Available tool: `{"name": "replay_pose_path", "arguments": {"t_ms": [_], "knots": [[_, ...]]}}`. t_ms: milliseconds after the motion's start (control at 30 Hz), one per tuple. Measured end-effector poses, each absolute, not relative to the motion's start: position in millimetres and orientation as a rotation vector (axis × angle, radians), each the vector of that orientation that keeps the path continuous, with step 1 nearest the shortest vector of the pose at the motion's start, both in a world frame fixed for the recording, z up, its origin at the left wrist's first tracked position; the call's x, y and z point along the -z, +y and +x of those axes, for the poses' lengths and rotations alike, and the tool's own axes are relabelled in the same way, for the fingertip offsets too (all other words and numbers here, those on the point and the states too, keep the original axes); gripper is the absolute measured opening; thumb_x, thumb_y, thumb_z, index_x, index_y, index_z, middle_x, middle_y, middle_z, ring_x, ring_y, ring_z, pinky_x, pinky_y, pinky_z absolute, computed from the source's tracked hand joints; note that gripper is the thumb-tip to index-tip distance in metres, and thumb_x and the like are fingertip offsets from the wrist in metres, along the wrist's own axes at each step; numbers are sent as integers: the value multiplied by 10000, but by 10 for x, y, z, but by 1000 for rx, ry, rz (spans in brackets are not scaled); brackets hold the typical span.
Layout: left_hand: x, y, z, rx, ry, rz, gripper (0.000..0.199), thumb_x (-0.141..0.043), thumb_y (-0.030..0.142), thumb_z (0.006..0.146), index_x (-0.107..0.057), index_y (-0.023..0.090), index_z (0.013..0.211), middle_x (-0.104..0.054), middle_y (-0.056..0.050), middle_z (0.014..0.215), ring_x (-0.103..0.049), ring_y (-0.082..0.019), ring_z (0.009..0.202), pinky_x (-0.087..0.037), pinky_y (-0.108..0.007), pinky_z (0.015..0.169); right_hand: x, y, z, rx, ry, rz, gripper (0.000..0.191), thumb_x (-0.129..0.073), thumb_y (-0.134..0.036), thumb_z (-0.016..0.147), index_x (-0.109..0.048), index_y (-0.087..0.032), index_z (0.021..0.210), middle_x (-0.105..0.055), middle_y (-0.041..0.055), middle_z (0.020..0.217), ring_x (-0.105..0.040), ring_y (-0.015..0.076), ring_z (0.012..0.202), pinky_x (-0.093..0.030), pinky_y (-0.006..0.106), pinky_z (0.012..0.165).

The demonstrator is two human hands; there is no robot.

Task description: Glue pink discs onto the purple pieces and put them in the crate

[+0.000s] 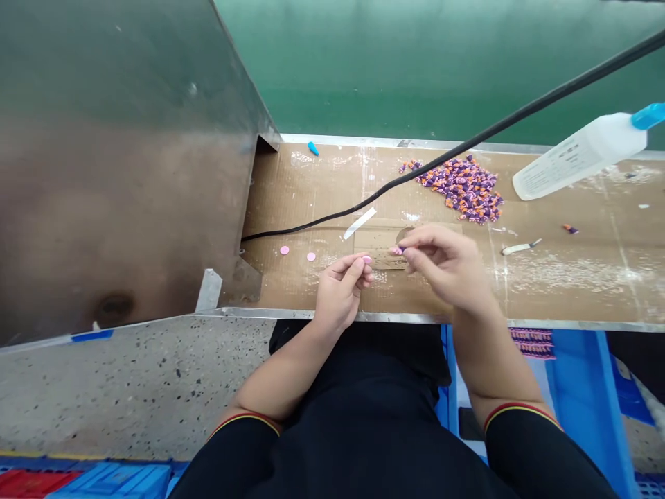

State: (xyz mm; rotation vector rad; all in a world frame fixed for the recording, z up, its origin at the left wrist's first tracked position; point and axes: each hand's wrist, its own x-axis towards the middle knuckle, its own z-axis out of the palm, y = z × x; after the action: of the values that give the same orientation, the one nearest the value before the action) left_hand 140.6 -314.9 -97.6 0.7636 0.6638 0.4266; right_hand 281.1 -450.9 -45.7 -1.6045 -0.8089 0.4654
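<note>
Between the thumb and fingers of my left hand point(340, 287) is a small pink disc point(366, 260). My right hand point(447, 263) pinches a tiny purple-and-pink piece point(397, 250), held a short way to the right of that disc and apart from it. Two more flat pink discs, one point(284, 250) farther left and one point(311, 256) closer, lie on the cardboard left of my hands. A heap of small purple, orange and pink pieces point(465, 187) sits beyond my right hand. One similar loose piece point(570, 229) lies off to the right.
A black cable point(384, 188) crosses above the cardboard-covered bench point(312, 197). At the right stands a white bottle point(579, 156) with a blue top. A white strip point(359, 223), a small white-handled tool point(519, 247) and a blue cap point(312, 148) lie around. A metal panel point(129, 159) rises at left.
</note>
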Motion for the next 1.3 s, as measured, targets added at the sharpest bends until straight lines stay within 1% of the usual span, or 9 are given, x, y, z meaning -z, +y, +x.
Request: {"name": "replay_pose_path", "arguments": {"t_ms": [67, 167, 267, 500, 733, 900, 1033, 1200, 1300], "knots": [[991, -3168, 1410, -449, 657, 782, 533, -1076, 564, 625, -848, 170, 903, -772, -59, 797, -707, -123, 665, -536, -196, 565, 553, -4495, 2544, -546, -690, -1500, 267, -817, -550, 990, -798, -284, 1011, -766, 36, 968, -797, 204, 807, -721, 343, 641], [1029, -3210, 1404, -512, 643, 833, 550, -1065, 619, 626, -858, 188, 898, -781, -59, 801, -689, -117, 649, -529, -200, 556, 694, -4479, 2255, -520, -563, -1409, 244, -816, -539, 1002, -780, -300, 1033, -758, 20, 1007, -830, 209, 894, -764, 351, 718], [1093, -3256, 1378, -590, 648, 895, 532, -1054, 643, 634, -864, 205, 869, -781, -49, 789, -666, -99, 653, -552, -195, 601, 758, -4457, 2108, -472, -506, -1380, 241, -812, -541, 1007, -777, -305, 1042, -761, 28, 1071, -842, 223, 966, -779, 369, 784], [1149, -3269, 1302, -573, 655, 1048, 505, -970, 636, 782, -862, 173, 951, -824, -94, 907, -752, -155, 731, -657, -269, 716, 814, -4451, 2050, -443, -471, -1417, 320, -799, -621, 992, -751, -308, 1043, -763, 41, 1067, -842, 253, 1021, -777, 384, 779], [1002, -3219, 1264, -432, 612, 1102, 558, -991, 673, 719, -833, 159, 864, -806, -101, 825, -775, -193, 722, -679, -294, 699, 817, -4423, 2019, -461, -486, -1422, 350, -774, -647, 1000, -741, -300, 1030, -768, 44, 1056, -849, 253, 981, -766, 381, 765], [1017, -3155, 1238, -303, 557, 1100, 530, -1003, 639, 718, -881, 170, 934, -796, -84, 791, -749, -178, 675, -657, -279, 654, 809, -4413, 2020, -470, -471, -1401, 302, -814, -592, 982, -757, -296, 1001, -776, 39, 1036, -840, 237, 897, -755, 378, 733], [1021, -3145, 1230, -315, 554, 931, 473, -1030, 542, 716, -896, 179, 988, -797, -86, 812, -714, -146, 678, -612, -254, 644, 874, -4423, 1984, -252, -425, -1509, 258, -780, -561, 1003, -775, -305, 1034, -803, 49, 1015, -831, 251, 910, -746, 419, 784], [947, -3221, 1209, -309, 564, 695, 417, -1065, 461, 674, -900, 209, 962, -824, -88, 913, -752, -150, 813, -591, -215, 687, 934, -4408, 1865, 84, -587, -1638, 48, -789, -341, 1014, -835, -345, 1025, -850, 48, 1012, -836, 274, 948, -737, 487, 851], [919, -3277, 1194, -334, 564, 648, 385, -1071, 442, 672, -901, 227, 943, -834, -78, 951, -750, -138, 844, -584, -196, 700, 964, -4393, 1840, 266, -706, -1630, 113, -805, -236, 999, -837, -330, 1052, -854, 36, 1022, -852, 264, 970, -749, 478, 870]]}}
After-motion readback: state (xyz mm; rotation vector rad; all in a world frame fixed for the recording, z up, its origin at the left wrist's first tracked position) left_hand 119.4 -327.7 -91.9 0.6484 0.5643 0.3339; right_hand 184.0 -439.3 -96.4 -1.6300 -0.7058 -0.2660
